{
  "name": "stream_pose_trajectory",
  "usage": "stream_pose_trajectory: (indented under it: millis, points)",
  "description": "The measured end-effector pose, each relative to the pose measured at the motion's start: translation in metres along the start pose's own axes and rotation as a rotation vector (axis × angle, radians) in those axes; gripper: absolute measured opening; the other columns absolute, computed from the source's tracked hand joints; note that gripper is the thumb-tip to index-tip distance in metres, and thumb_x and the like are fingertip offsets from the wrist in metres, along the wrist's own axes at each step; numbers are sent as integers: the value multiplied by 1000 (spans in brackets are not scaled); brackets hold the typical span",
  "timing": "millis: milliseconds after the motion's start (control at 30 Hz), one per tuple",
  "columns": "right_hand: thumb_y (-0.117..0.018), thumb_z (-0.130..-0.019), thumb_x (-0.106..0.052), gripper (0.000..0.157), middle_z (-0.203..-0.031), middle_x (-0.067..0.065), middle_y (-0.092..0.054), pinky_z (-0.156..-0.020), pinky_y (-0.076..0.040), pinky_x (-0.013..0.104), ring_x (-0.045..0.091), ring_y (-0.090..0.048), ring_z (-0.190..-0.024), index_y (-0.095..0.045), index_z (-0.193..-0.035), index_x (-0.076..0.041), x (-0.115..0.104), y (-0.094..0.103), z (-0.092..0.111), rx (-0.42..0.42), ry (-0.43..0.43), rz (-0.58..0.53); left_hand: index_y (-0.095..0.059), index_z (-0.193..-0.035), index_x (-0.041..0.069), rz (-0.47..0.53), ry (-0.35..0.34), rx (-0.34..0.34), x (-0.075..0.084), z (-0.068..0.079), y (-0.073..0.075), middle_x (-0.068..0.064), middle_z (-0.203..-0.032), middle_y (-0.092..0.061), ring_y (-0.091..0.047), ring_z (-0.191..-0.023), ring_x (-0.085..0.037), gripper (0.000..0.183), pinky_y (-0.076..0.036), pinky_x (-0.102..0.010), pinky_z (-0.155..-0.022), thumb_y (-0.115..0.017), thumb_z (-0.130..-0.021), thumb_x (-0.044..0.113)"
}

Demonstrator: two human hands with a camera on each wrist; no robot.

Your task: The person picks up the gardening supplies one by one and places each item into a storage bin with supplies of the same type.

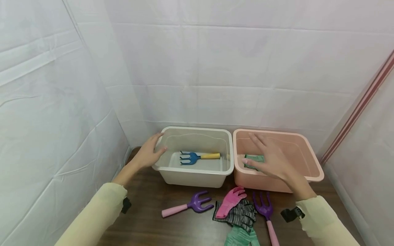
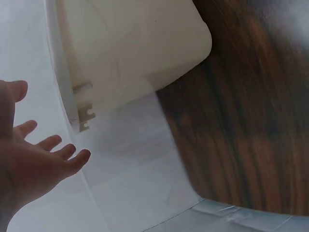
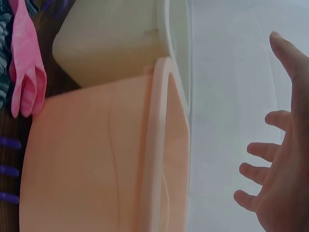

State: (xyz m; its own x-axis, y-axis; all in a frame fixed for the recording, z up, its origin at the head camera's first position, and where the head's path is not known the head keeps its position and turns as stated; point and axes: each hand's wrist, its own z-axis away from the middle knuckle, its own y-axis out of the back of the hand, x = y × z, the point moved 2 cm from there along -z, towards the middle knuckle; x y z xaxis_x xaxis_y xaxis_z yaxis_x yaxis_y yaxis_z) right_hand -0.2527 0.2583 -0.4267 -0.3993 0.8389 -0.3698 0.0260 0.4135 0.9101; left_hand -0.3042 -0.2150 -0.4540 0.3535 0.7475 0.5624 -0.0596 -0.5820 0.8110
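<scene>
My left hand (image 1: 149,154) is at the left end of the white bin (image 1: 192,177), fingers spread and holding nothing; whether it touches the rim cannot be told. Inside that bin lies a blue hand fork with a yellow handle (image 1: 210,156). Over the pink bin (image 1: 261,182) hovers my right hand (image 1: 273,160), spread and holding nothing, apart from the rim in the right wrist view. A green glove (image 1: 253,158) lies in the pink bin, partly hidden by this hand.
In front of the bins lie a purple hand fork (image 1: 197,202), a pink glove (image 1: 229,204) on a grey-black glove (image 1: 243,215), a green glove (image 1: 239,235) and another purple fork (image 1: 264,207). White cloth (image 1: 197,68) walls stand behind and beside the wooden table (image 1: 138,218).
</scene>
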Motion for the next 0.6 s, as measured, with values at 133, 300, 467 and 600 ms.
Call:
stream_pose_trajectory:
  millis: [133, 300, 467, 600]
  points:
    - [-71, -94, -64, 101, -175, 14, -20, -113, -27, 79, 50, -24, -155, -19, -171, -26, -10, -6, -4, 3, 20, -42, -29, -163, -6, 63, 41, 11, -7, 3, 0, -36, -160, -35, -38, -146, -55, 68, -34, -71, -115, -57, -109, 26]
    - [-72, -92, -65, 99, -174, 11, -25, -113, -28, 78, 48, -27, -155, -23, -170, -30, -21, -16, -4, 49, 48, -81, -24, -165, -4, 144, 102, 1, -17, 7, 2, -37, -162, -31, -39, -143, -59, 69, -38, -74, -110, -55, -110, 25]
    - [-74, -91, -62, 97, -173, 9, -29, -112, -31, 78, 45, -31, -154, -30, -169, -27, -31, -27, -3, 83, 75, -129, -17, -166, -3, 271, 187, -38, -26, 9, 1, -38, -161, -32, -37, -146, -57, 68, -40, -69, -112, -49, -112, 23]
    - [-76, -91, -58, 95, -172, 10, -30, -112, -34, 75, 43, -32, -154, -34, -167, -21, -40, -35, -2, 76, 95, -174, -9, -169, 2, 446, 253, -84, -31, 10, -1, -36, -164, -28, -36, -148, -54, 68, -46, -64, -109, -44, -115, 25]
